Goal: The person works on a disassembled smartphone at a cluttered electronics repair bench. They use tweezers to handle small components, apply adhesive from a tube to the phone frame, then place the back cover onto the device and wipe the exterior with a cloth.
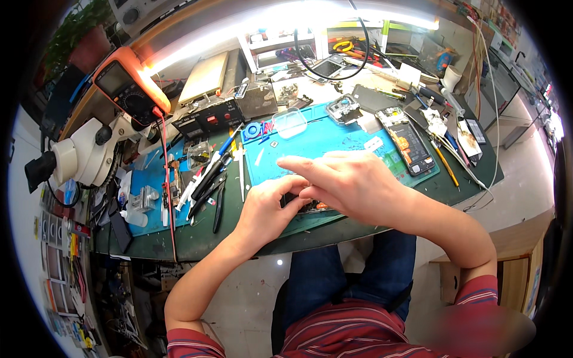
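Close to the bench's near edge, my two hands meet over an opened device [317,206] with orange and metal parts showing, mostly hidden beneath them. The thumb and fingers of my left hand [262,206] are curled in a pinch, with something dark visible behind them. My right hand [355,185] reaches across from the right, its thumb and fingertips pinched against the left fingertips and its index finger stretched out above. Whatever small thing sits between the fingertips cannot be made out. Below the hands spreads a blue work mat [334,138].
An opened phone [409,143] with orange parts lies at the mat's right. Left stand an orange multimeter [128,86] and a white microscope [83,152]. Black-handled pliers [209,185] lie left of the mat, a clear plastic box [290,123] on its far part. Tools crowd the right.
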### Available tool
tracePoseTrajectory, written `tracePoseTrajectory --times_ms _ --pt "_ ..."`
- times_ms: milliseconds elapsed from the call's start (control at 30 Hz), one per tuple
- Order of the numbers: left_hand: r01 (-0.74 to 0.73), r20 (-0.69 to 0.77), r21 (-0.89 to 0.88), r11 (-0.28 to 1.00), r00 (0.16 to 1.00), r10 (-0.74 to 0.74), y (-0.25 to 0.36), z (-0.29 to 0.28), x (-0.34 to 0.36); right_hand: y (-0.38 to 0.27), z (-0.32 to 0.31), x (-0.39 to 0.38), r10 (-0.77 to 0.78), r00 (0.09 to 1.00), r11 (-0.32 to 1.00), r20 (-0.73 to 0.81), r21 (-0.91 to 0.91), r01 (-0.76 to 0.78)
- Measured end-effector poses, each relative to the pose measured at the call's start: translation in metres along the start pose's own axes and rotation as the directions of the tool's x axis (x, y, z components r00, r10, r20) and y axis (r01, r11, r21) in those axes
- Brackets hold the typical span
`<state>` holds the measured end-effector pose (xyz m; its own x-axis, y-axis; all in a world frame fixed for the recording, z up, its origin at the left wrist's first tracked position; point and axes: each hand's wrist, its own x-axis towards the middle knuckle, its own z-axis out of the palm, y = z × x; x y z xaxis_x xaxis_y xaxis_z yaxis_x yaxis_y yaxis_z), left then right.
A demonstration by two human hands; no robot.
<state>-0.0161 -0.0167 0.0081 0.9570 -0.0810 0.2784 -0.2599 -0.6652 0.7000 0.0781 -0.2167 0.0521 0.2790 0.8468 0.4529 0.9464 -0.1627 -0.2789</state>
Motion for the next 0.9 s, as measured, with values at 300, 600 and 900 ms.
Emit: tracePoseTrajectory --times_ms 300,600,900 --pt "-0.025 -0.040 -0.077 0.997 0.999 0.022 -0.006 0.004 0.003 0.003 0.002 0.002 0.060 0.998 0.992 -0.017 0.112 -0.057" --pt "0.032 -0.011 -0.086 0.996 0.999 -0.033 -0.002 -0.001 0.002 -0.002 0.005 0.002 0.040 0.995 0.993 -0.093 0.117 -0.029" --pt "0.031 -0.200 -0.190 0.981 0.977 -0.070 -0.034 -0.015 0.002 -0.002 0.010 0.004 0.015 0.990 0.969 -0.142 0.247 0.021"
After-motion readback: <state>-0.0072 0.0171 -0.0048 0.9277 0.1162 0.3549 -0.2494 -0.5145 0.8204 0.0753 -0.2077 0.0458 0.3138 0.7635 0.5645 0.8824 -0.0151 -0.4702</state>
